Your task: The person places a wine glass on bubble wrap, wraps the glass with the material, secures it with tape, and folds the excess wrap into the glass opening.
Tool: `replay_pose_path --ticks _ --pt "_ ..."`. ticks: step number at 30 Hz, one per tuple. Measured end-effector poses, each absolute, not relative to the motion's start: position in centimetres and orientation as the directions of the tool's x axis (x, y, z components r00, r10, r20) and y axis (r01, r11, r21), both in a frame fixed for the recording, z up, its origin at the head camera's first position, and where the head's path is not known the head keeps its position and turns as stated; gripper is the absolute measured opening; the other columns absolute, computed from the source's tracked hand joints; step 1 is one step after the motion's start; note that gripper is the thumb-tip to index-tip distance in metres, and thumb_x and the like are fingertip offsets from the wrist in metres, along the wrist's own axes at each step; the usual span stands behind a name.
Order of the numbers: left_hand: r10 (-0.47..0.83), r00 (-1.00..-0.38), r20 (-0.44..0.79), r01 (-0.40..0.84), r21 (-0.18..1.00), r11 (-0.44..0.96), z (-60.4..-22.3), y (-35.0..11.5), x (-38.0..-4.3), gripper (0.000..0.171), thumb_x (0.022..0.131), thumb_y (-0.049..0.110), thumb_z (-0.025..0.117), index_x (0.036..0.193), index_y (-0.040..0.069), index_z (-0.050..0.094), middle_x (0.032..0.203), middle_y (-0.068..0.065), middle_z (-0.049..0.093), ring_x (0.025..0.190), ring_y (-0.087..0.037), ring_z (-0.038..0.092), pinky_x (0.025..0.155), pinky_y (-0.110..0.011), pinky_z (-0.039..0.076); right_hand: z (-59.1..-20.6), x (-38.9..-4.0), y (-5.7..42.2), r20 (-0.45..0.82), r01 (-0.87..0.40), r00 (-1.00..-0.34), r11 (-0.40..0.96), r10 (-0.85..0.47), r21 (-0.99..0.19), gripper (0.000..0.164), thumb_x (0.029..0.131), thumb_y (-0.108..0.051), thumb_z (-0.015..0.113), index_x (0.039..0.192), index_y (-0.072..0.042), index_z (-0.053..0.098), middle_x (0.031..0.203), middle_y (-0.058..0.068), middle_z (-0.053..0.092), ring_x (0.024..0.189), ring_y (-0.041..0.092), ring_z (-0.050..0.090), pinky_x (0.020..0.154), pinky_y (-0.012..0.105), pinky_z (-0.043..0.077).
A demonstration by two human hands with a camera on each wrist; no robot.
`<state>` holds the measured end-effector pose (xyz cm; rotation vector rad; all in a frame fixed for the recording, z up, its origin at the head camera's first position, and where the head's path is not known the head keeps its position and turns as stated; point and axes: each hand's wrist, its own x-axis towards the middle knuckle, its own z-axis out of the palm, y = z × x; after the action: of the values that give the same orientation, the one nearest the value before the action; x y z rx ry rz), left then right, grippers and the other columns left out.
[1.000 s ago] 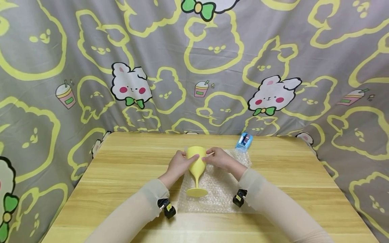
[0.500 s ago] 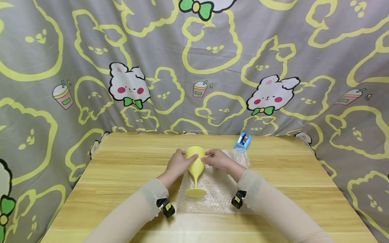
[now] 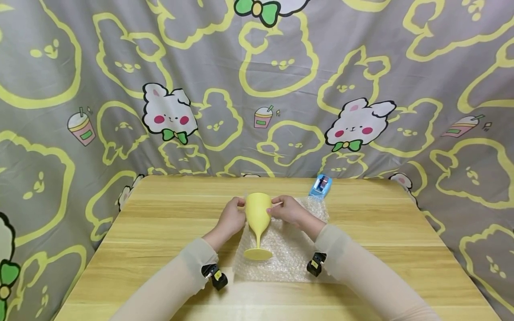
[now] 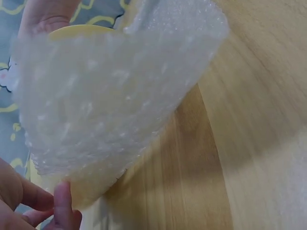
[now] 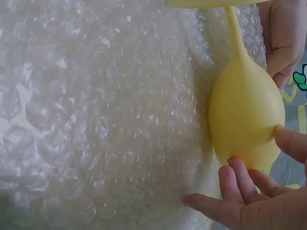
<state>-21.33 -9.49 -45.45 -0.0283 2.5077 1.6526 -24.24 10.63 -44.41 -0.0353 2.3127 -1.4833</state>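
Observation:
A yellow goblet [image 3: 258,211] lies on a sheet of bubble wrap [image 3: 287,254], its foot toward me and its bowl away. My right hand [image 3: 288,209] holds the bowl from the right; in the right wrist view, the thumb and fingers [image 5: 235,184] sit around the bowl near its rim. On the bowl's other side is my left hand [image 3: 232,218]. In the left wrist view, its fingertips [image 4: 62,199] pinch the edge of the bubble wrap [image 4: 105,96], which is raised and hides most of the goblet.
A small blue object [image 3: 321,185] with a shiny dark top lies just beyond the wrap's far right corner. The wooden table [image 3: 160,236] extends to both sides. Behind it hangs a grey patterned curtain [image 3: 225,67]. A black wrist camera [image 3: 217,276] hangs from each sleeve.
My left thumb has come off the front of the goblet's bowl, and the left hand has shifted slightly left to the wrap's edge. The right hand keeps its hold on the goblet.

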Motion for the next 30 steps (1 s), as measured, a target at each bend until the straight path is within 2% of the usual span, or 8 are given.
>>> replay_pose_path --ticks 3,6,8,10,13,16,21,30 --pt "0.067 -0.99 -0.123 -0.089 0.919 0.384 -45.5 -9.6 -21.2 0.044 0.091 -0.01 0.045 0.134 -0.007 0.048 0.129 -0.02 0.055 0.065 -0.013 0.052 0.058 -0.023 0.051 -44.4 -24.3 10.7 -0.305 0.173 -0.924 0.461 -0.23 -0.87 0.051 0.093 -0.016 0.072 0.134 0.009 0.054 0.112 0.019 0.066 0.103 0.029 0.066 0.096 0.046 0.053" --pt "0.07 -0.991 -0.116 -0.08 0.92 0.385 -45.7 -9.7 -21.3 0.042 0.093 -0.006 0.046 0.135 -0.004 0.049 0.104 -0.018 0.063 0.057 -0.012 0.049 0.049 -0.02 0.043 -44.4 -24.3 10.8 -0.296 0.16 -0.929 0.479 -0.222 -0.863 0.053 0.093 -0.019 0.073 0.133 0.01 0.056 0.117 0.02 0.066 0.107 0.03 0.065 0.096 0.044 0.053" --pt "0.079 -0.991 -0.108 -0.068 0.918 0.391 -45.9 -9.7 -21.3 0.041 0.095 -0.004 0.046 0.136 -0.003 0.05 0.088 -0.014 0.062 0.056 -0.011 0.05 0.047 -0.02 0.041 -44.5 -24.4 10.8 -0.292 0.155 -0.931 0.488 -0.218 -0.859 0.054 0.092 -0.021 0.074 0.132 0.011 0.057 0.12 0.02 0.066 0.11 0.031 0.064 0.098 0.044 0.052" --pt "0.098 -0.991 -0.088 -0.041 0.913 0.405 -46.0 -9.7 -21.3 0.04 0.096 -0.002 0.046 0.136 -0.004 0.049 0.082 -0.012 0.06 0.06 -0.013 0.052 0.048 -0.021 0.042 -44.5 -24.4 10.8 -0.288 0.15 -0.934 0.496 -0.214 -0.855 0.054 0.092 -0.022 0.075 0.131 0.012 0.057 0.122 0.021 0.066 0.112 0.032 0.063 0.099 0.044 0.051" --pt "0.13 -0.991 -0.041 0.023 0.892 0.452 -46.1 -9.8 -21.3 0.038 0.099 0.0 0.047 0.136 -0.005 0.049 0.099 -0.013 0.059 0.077 -0.017 0.058 0.056 -0.025 0.048 -44.4 -24.4 10.9 -0.284 0.138 -0.933 0.51 -0.219 -0.849 0.054 0.092 -0.021 0.075 0.13 0.013 0.057 0.121 0.023 0.066 0.113 0.033 0.063 0.1 0.045 0.05" --pt "0.165 -0.986 0.009 0.091 0.862 0.499 -46.2 -9.9 -21.1 0.037 0.101 0.003 0.048 0.137 -0.005 0.048 0.118 -0.018 0.055 0.097 -0.024 0.059 0.072 -0.033 0.054 -44.4 -24.4 10.9 -0.29 0.141 -0.932 0.52 -0.217 -0.842 0.053 0.091 -0.02 0.075 0.129 0.014 0.057 0.118 0.022 0.066 0.111 0.032 0.063 0.099 0.045 0.051" --pt "0.226 -0.972 0.064 0.173 0.847 0.502 -46.1 -10.0 -20.9 0.04 0.102 0.004 0.05 0.141 -0.006 0.045 0.137 -0.024 0.049 0.118 -0.036 0.055 0.096 -0.047 0.051 -44.3 -24.4 11.2 -0.31 0.163 -0.928 0.524 -0.206 -0.836 0.051 0.091 -0.018 0.075 0.128 0.012 0.057 0.112 0.019 0.067 0.107 0.03 0.064 0.096 0.045 0.052" --pt "0.286 -0.951 0.117 0.242 0.857 0.454 -46.1 -10.4 -20.9 0.044 0.101 0.0 0.054 0.143 -0.007 0.046 0.149 -0.023 0.043 0.122 -0.039 0.055 0.099 -0.046 0.051 -44.5 -24.4 11.8 -0.312 0.14 -0.913 0.52 -0.261 -0.842 0.046 0.093 -0.015 0.072 0.126 0.013 0.055 0.112 0.02 0.067 0.107 0.03 0.063 0.096 0.043 0.052"
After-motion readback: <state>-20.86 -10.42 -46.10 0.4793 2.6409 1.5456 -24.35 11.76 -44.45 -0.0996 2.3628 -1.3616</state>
